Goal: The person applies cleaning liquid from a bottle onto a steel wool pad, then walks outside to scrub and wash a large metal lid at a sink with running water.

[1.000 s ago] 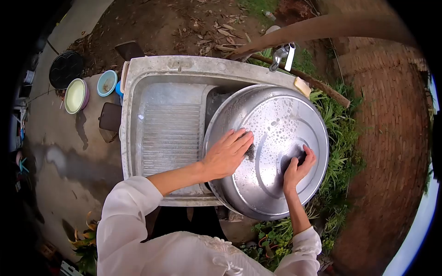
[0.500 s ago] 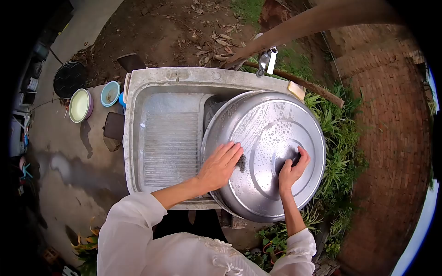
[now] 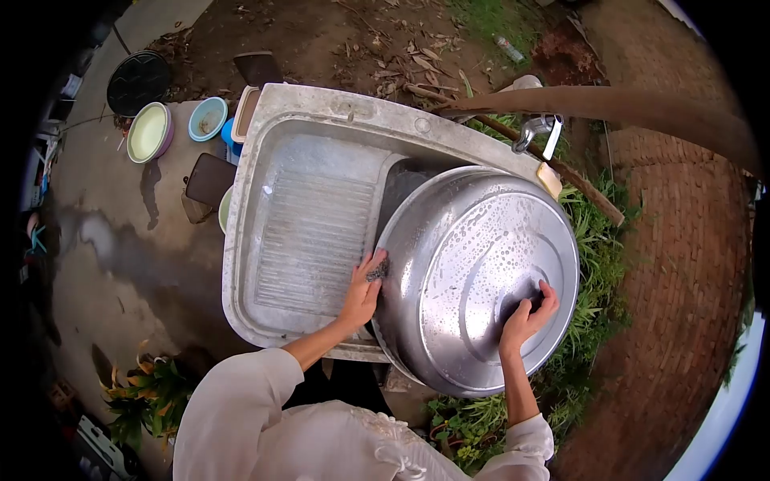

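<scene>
Holding a scrubber (image 3: 377, 270) at the pot's rim (image 3: 391, 228), left hand (image 3: 360, 295) borders the washboard (image 3: 313, 232).

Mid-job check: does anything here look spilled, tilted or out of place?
Two things. The large metal vessel looks tilted and overhangs the near edge of the sink, so it may be unsteady, though the right hand touches it. The concrete ground has dark, wet-looking patches, possibly spilled water. No damage stands out.

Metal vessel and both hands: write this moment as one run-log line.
metal vessel: tilted on sink, droplets on face | left hand: dark scrubber at vessel's side | right hand: fingers curled, at face
</scene>
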Demonstrator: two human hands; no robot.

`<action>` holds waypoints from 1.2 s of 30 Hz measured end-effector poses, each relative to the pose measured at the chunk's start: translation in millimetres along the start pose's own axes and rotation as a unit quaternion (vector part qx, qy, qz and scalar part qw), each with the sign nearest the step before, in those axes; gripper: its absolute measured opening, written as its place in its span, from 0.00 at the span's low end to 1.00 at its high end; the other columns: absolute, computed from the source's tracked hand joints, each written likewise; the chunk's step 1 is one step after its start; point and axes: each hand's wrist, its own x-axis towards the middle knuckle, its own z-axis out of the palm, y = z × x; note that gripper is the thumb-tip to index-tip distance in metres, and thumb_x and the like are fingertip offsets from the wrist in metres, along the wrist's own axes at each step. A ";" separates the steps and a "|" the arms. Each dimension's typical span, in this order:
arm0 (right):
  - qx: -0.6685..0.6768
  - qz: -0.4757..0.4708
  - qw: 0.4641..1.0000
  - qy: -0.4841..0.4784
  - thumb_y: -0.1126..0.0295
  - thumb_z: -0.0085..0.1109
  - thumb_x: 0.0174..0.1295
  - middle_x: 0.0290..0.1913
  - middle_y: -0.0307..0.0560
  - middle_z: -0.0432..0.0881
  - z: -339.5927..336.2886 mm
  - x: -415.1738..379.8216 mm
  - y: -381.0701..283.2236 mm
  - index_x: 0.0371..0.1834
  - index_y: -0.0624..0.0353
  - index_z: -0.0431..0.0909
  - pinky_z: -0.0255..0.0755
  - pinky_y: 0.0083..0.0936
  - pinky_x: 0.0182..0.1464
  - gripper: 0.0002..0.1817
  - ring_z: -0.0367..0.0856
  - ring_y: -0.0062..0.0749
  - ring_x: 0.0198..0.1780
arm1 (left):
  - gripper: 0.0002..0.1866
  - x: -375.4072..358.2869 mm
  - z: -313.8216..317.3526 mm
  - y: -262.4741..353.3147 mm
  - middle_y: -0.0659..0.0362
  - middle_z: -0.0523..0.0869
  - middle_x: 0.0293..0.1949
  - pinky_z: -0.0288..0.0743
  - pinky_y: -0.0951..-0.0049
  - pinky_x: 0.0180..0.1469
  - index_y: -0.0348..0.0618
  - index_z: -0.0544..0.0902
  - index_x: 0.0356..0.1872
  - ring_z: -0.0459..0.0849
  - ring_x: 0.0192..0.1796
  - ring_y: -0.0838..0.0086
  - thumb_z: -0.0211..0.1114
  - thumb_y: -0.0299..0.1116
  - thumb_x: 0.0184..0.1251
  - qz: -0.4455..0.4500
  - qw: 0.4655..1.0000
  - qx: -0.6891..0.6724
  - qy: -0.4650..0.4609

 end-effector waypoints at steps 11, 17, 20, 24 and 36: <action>0.007 -0.002 1.000 -0.005 0.81 0.43 0.49 0.52 0.56 0.69 -0.7 2.8 -4.9 0.51 0.68 0.72 0.59 0.37 0.65 0.22 0.68 0.46 0.56 | 0.21 233.7 43.9 3.0 0.51 0.84 0.55 0.70 0.70 0.60 0.51 0.80 0.59 0.79 0.61 0.60 0.53 0.23 0.68 0.026 0.994 -0.030 -0.105; 0.006 0.006 1.000 0.002 0.80 0.45 0.52 0.53 0.52 0.70 -0.9 0.4 1.6 0.53 0.65 0.72 0.59 0.33 0.63 0.22 0.68 0.42 0.57 | 0.23 76.7 -8.0 -2.2 0.51 0.86 0.50 0.73 0.75 0.50 0.47 0.80 0.59 0.83 0.46 0.73 0.54 0.18 0.64 -0.046 0.995 -0.091 0.008; 0.015 0.019 1.000 0.007 0.80 0.45 0.52 0.53 0.52 0.70 0.8 1.7 -1.9 0.53 0.64 0.72 0.59 0.33 0.64 0.22 0.68 0.42 0.57 | 0.25 39.5 -5.2 0.6 0.49 0.86 0.50 0.75 0.74 0.44 0.50 0.82 0.58 0.84 0.39 0.69 0.54 0.16 0.61 -0.055 0.990 -0.117 0.061; 0.002 0.013 1.000 0.005 0.80 0.44 0.53 0.53 0.51 0.70 0.9 -1.1 -4.1 0.53 0.65 0.73 0.59 0.32 0.63 0.21 0.69 0.42 0.56 | 0.21 131.8 11.4 0.2 0.55 0.88 0.49 0.72 0.78 0.54 0.43 0.82 0.56 0.83 0.50 0.78 0.52 0.16 0.65 -0.035 0.997 -0.071 0.005; 0.008 0.013 1.000 0.019 0.81 0.43 0.52 0.51 0.53 0.69 1.2 -0.9 -4.5 0.52 0.67 0.72 0.61 0.34 0.61 0.21 0.70 0.45 0.55 | 0.24 -33.7 27.0 16.7 0.46 0.64 0.71 0.45 0.56 0.76 0.37 0.65 0.69 0.53 0.76 0.48 0.46 0.30 0.74 -0.037 0.993 -0.049 0.105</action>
